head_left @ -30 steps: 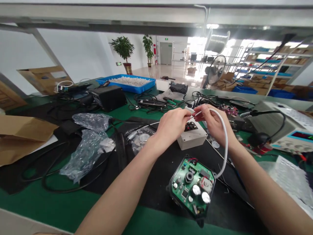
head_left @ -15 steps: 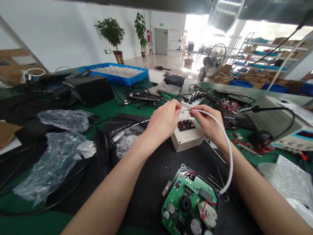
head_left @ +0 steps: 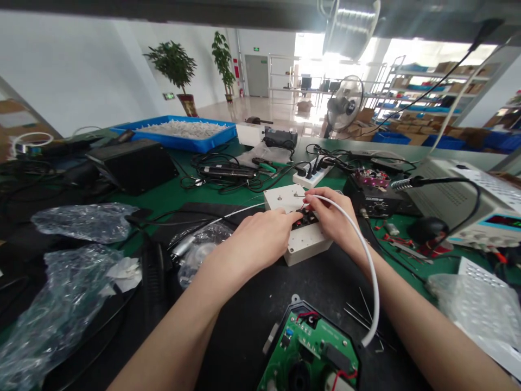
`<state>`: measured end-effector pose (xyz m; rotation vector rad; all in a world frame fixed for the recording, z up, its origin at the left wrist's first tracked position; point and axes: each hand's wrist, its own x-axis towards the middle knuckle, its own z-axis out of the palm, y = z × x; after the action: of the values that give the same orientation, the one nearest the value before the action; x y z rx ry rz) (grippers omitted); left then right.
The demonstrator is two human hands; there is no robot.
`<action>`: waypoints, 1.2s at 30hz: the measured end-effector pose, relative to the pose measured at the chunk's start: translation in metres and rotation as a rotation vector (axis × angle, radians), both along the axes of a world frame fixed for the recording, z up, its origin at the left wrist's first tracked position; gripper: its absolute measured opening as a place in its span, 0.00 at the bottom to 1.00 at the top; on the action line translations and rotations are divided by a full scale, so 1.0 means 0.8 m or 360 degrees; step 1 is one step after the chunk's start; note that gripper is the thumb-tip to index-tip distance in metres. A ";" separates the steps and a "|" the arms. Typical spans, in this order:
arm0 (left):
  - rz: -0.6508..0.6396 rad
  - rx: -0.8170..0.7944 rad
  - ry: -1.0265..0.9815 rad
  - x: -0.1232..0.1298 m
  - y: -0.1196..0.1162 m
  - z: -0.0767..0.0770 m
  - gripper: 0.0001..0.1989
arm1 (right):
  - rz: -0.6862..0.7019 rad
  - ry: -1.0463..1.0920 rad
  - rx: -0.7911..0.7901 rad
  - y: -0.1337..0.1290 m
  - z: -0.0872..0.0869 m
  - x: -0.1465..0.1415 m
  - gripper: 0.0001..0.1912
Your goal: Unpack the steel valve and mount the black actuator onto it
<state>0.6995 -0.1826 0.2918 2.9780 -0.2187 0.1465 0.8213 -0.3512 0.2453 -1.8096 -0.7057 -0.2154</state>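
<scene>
A beige box (head_left: 310,243) stands on the black mat, with a black terminal block (head_left: 311,218) bearing red parts on its top. My left hand (head_left: 258,233) reaches over the box's left side; its fingers are closed in, and a fingertip presses on the block. Between the thumb and fingers of my right hand (head_left: 331,214) is pinched the end of a white cable (head_left: 372,271), where thin wires come out above the block. That cable arches down to a green circuit board (head_left: 313,353) in a dark housing near me. The left fingertips are partly hidden.
Bare metal rods (head_left: 366,315) lie right of the housing. Plastic bags (head_left: 73,293) and black cables cover the left side. A bench power supply (head_left: 480,206) stands at right, a power strip (head_left: 313,171) behind the box, and a blue tray (head_left: 203,144) at the back.
My left hand has come down from above the box onto the terminal block. The right hand still pinches the cable end, now close to the block. The view has shifted slightly.
</scene>
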 end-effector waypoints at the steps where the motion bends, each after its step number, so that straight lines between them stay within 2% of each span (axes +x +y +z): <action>1: 0.0000 -0.0021 0.0014 0.001 0.001 0.000 0.25 | -0.0002 0.0010 -0.0002 0.000 0.000 0.000 0.11; 7: -0.0045 -0.0154 -0.0023 0.001 0.006 -0.001 0.24 | -0.0017 0.0024 -0.0005 0.000 -0.002 0.000 0.10; 18: -0.0056 -0.0136 0.0016 0.002 0.010 -0.003 0.24 | -0.0036 -0.0014 -0.0080 0.002 -0.004 -0.002 0.10; 26: -0.0087 -0.0140 0.0051 -0.011 0.025 0.014 0.24 | 0.0046 0.0095 -0.0050 0.003 0.002 -0.003 0.09; 36: -0.0046 0.0146 0.0099 -0.012 0.021 0.014 0.26 | 0.0168 -0.0120 -0.0147 0.002 -0.002 -0.008 0.07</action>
<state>0.6899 -0.1657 0.3027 3.0634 -0.2682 0.0412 0.8151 -0.3496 0.2436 -1.8536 -0.8747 -0.1843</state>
